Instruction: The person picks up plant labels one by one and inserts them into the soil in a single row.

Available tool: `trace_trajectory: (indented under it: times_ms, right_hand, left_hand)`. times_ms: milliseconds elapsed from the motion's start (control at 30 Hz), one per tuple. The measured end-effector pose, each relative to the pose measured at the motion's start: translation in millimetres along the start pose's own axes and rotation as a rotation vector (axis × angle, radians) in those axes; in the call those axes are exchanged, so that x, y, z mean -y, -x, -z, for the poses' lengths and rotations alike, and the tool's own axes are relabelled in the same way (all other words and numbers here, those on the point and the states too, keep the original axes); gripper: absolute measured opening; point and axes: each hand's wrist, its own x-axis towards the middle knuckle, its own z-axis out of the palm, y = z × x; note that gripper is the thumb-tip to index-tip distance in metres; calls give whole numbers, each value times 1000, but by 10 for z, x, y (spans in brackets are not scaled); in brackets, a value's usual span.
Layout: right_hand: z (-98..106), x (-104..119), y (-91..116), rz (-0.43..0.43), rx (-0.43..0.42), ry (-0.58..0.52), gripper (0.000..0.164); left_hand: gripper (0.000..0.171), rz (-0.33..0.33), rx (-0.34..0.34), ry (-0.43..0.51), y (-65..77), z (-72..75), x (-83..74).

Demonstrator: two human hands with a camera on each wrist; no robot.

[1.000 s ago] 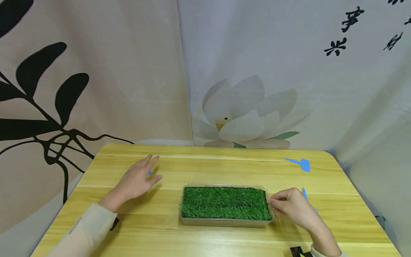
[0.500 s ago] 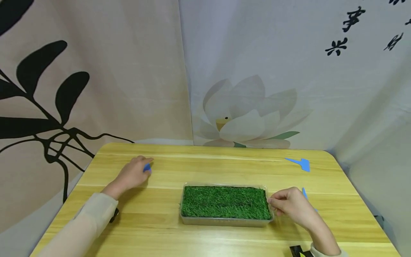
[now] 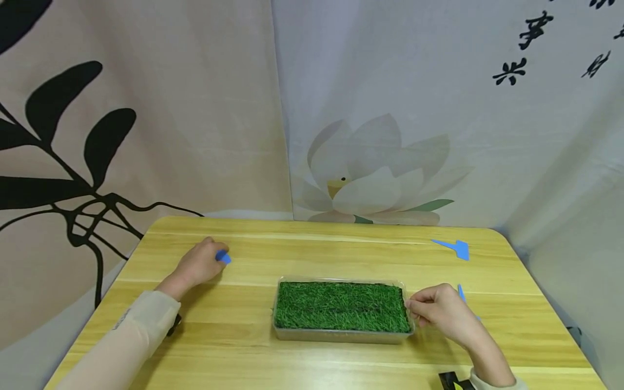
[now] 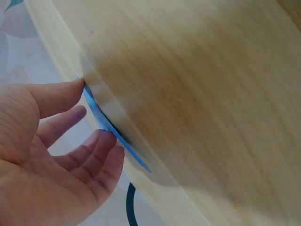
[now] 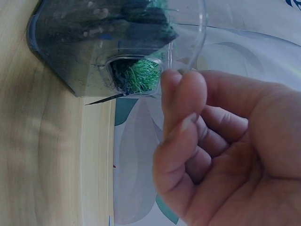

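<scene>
Head view: pinching blue tag in left hand, 10 o'clock from clear box; gripping box at 3 o'clock with right hand, probably for steadiness.

Worktop: yellow, streaked wood grain; turf: green; tag towards worktop's far left corner: blue; backdrop: pale, black leaf print

On the wood-grained table sit a clear tray of green turf and, to its right, two blue tags.
</scene>
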Motion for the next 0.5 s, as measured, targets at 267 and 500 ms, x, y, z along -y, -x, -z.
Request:
trace_trajectory:
  times_ms: [267,500]
  right_hand:
    - [-2,-11,4,0,-9,-1,22]
    - [-2,-18,0,-2,-2,0,22]
  left_hand:
    - [43,94,15,99,8,2,-75]
    - [28,79,58,163,18,83,-58]
